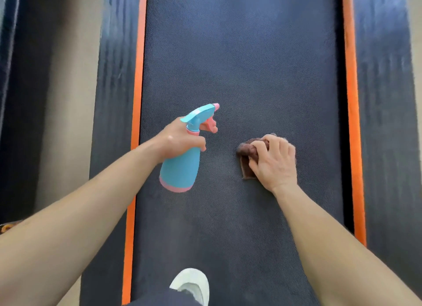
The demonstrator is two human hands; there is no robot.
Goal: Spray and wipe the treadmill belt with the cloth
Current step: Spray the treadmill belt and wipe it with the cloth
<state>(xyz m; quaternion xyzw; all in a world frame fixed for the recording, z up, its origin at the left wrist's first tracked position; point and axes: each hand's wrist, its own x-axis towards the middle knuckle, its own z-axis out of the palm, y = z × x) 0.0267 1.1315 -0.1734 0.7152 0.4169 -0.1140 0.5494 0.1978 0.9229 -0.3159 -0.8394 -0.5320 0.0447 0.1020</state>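
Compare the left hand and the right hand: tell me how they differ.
The left hand grips the spray bottle by its neck; the right hand holds the brown cloth. The left hand seems raised off the belt; the right hand presses down on it. Both are bare and over the belt.

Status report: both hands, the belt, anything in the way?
Left hand grips spray bottle. Right hand holds brown cloth against belt. White shoe on belt, clear of cloth.

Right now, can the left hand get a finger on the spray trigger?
Probably yes. The left hand grips the spray bottle at its neck, just below the pink trigger, and nothing covers the trigger.
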